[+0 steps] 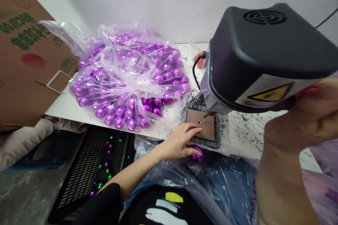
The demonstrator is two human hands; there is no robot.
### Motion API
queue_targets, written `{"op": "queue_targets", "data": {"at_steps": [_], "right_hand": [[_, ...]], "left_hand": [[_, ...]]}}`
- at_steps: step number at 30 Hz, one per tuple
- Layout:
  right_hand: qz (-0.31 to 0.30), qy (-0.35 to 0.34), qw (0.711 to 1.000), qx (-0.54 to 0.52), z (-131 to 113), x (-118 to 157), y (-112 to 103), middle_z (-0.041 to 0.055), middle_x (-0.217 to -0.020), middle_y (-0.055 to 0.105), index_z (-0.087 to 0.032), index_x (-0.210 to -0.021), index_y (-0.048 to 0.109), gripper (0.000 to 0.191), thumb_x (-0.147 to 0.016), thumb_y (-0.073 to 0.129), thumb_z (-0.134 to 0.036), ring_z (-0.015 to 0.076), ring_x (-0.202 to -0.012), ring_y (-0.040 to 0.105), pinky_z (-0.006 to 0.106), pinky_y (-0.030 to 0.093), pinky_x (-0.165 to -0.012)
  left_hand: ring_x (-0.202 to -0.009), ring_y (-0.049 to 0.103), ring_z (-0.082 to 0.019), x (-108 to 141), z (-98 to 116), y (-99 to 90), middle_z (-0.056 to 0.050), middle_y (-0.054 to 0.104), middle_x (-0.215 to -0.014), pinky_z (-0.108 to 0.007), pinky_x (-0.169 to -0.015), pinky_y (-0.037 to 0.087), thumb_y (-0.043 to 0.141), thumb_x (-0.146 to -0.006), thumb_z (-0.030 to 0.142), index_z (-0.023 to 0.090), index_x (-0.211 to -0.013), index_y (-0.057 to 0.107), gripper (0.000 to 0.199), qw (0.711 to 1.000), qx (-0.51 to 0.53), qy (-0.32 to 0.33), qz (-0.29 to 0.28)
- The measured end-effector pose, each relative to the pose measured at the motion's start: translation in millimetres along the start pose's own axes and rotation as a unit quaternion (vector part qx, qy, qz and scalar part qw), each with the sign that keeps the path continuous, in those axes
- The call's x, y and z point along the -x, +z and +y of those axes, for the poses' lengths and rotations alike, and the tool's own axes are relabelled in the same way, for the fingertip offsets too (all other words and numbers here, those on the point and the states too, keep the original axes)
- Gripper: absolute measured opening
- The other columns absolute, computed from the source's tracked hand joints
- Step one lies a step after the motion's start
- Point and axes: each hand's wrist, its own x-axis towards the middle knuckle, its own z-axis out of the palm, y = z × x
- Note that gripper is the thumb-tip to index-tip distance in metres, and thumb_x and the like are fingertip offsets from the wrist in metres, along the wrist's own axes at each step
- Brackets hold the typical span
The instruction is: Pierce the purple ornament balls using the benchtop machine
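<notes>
My left hand (182, 140) is beside the brown square plate (207, 130) on the drill press base, its fingertips over the plate's left edge. Those fingers are stretched out, with the thumb apart. A shiny purple faceted ball (196, 154) shows just below, overlapping the thumb tip; I cannot tell whether they touch. On the right, my right hand (320, 107) is raised and curled at the side of the drill press (264, 52), partly hidden by its black housing. What it grips is hidden. The plate has a small dark hole.
A clear bag of purple balls (126, 77) lies on the white table (245, 133), which is strewn with dark shavings. A cardboard box (29, 56) stands at left. Below are a black crate (76, 168) with small green and purple balls, and plastic sheeting (224, 175) across my lap. Another person's sleeve (29, 140) shows at left.
</notes>
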Motion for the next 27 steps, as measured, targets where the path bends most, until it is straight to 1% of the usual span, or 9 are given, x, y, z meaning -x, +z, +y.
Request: {"op": "queue_targets", "data": {"at_steps": [3,5,9,12,15,17,19,23,27], "right_hand": [[-0.033,-0.033,0.999,0.007,-5,1,-3,-0.0005,-0.056,0.04,-0.012,-0.066,0.049,0.064,-0.093,0.036,-0.068,0.0053,-0.052,0.048,0.026,0.034,-0.058],[-0.046,-0.025,0.999,-0.006,-6,2,-3,-0.0002,-0.063,0.045,-0.011,-0.072,0.051,0.061,-0.094,0.037,-0.066,0.004,-0.052,0.049,0.023,0.034,-0.054],[-0.032,-0.047,0.998,-0.017,-6,4,-2,-0.0003,-0.07,0.049,-0.011,-0.079,0.053,0.054,-0.097,0.036,-0.059,0.0009,-0.054,0.047,0.02,0.031,-0.054],[-0.029,-0.071,0.997,-0.002,-7,2,-1,-0.0019,-0.068,0.048,-0.011,-0.08,0.055,0.051,-0.1,0.035,-0.053,-0.0001,-0.054,0.047,0.02,0.033,-0.056],[-0.047,-0.069,0.996,-0.01,-8,-7,1,-0.0048,-0.06,0.041,-0.011,-0.078,0.053,0.054,-0.099,0.033,-0.056,-0.0014,-0.051,0.044,0.018,0.031,-0.056],[-0.06,-0.06,0.996,-0.026,-9,-16,5,-0.0053,-0.056,0.034,-0.011,-0.072,0.048,0.06,-0.095,0.033,-0.065,-0.0012,-0.05,0.038,0.019,0.028,-0.055],[-0.073,-0.039,0.996,-0.035,-8,-24,13,-0.0046,-0.056,0.032,-0.013,-0.067,0.041,0.065,-0.09,0.032,-0.073,-0.0004,-0.052,0.033,0.021,0.024,-0.056],[-0.074,-0.015,0.995,-0.065,-3,-34,28,-0.0045,-0.06,0.029,-0.016,-0.069,0.032,0.066,-0.084,0.032,-0.08,0.0008,-0.057,0.027,0.022,0.02,-0.057],[-0.063,-0.016,0.995,-0.075,-1,-34,31,-0.0046,-0.061,0.028,-0.016,-0.07,0.032,0.063,-0.083,0.035,-0.078,0.001,-0.059,0.026,0.021,0.02,-0.058]], "left_hand": [[-0.116,0.06,-0.023,-9,-15,-20.4,-0.011,0.063,-0.123,-0.039,-0.101,0.05,0.059,-0.096,0.043,0.021,-0.125,0.057,0.037,0.998,-0.033,-0.018,0.046],[-0.108,0.062,-0.023,-18,-32,-37.2,-0.01,0.067,-0.112,-0.039,-0.096,0.05,0.048,-0.1,0.029,0.019,-0.112,0.062,0.021,0.985,-0.128,-0.079,0.087],[-0.121,0.056,-0.035,-46,-72,-64.6,-0.02,0.057,-0.134,-0.051,-0.101,0.043,0.051,-0.091,0.011,0.014,-0.126,0.058,0.036,0.897,-0.37,-0.224,0.095],[-0.121,0.057,-0.037,-60,-88,-75.3,-0.021,0.058,-0.13,-0.05,-0.1,0.043,0.054,-0.087,0.01,0.012,-0.13,0.054,0.044,0.883,-0.387,-0.261,0.048],[-0.119,0.058,-0.034,-53,-81,-81.7,-0.016,0.06,-0.126,-0.047,-0.101,0.044,0.06,-0.083,0.012,0.016,-0.128,0.055,0.045,0.923,-0.286,-0.245,0.079],[-0.119,0.058,-0.03,-40,-67,-84.4,-0.013,0.058,-0.13,-0.043,-0.102,0.046,0.065,-0.082,0.017,0.019,-0.13,0.052,0.05,0.958,-0.155,-0.212,0.118],[-0.115,0.061,-0.025,-25,-50,-83.3,-0.01,0.059,-0.13,-0.038,-0.098,0.05,0.068,-0.084,0.026,0.023,-0.134,0.048,0.053,0.975,0.015,-0.186,0.123],[-0.097,0.066,-0.019,-12,-25,-63.4,-0.008,0.064,-0.119,-0.032,-0.082,0.055,0.07,-0.084,0.039,0.025,-0.131,0.045,0.055,0.935,0.285,-0.197,0.072],[-0.087,0.066,-0.018,-26,-19,-33.7,-0.005,0.066,-0.11,-0.028,-0.069,0.054,0.072,-0.082,0.043,0.024,-0.128,0.049,0.054,0.912,0.347,-0.218,0.035]]}}
